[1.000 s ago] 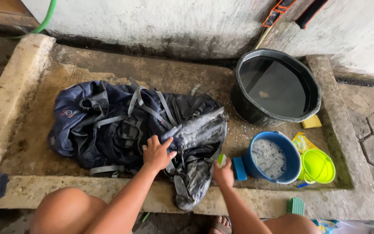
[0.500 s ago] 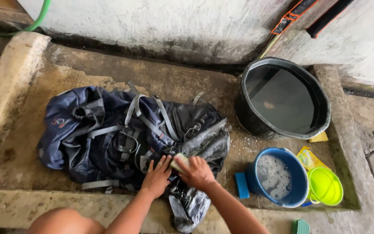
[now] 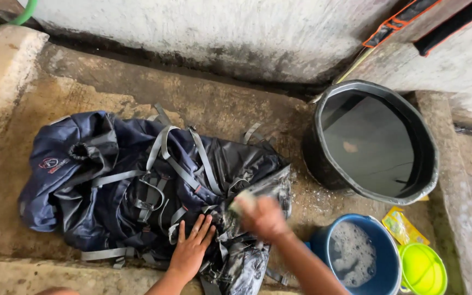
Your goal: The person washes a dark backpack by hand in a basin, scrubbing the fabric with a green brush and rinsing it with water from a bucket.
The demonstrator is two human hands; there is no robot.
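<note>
Navy backpack (image 3: 137, 186) beneath both hands (image 3: 192, 248).

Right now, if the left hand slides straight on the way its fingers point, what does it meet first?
The left hand lies flat on the backpack, fingers pointing up and slightly right. Going on, it would probably first meet the grey straps across the pack's middle, just left of the blurred right hand.

- Left hand (image 3: 191, 250) pressed flat on a wet backpack (image 3: 137, 191).
- Right hand (image 3: 263, 217), blurred, grips a pale brush (image 3: 243, 201) on it.
- Blue bucket (image 3: 356, 257) just beside the right hand.
</note>
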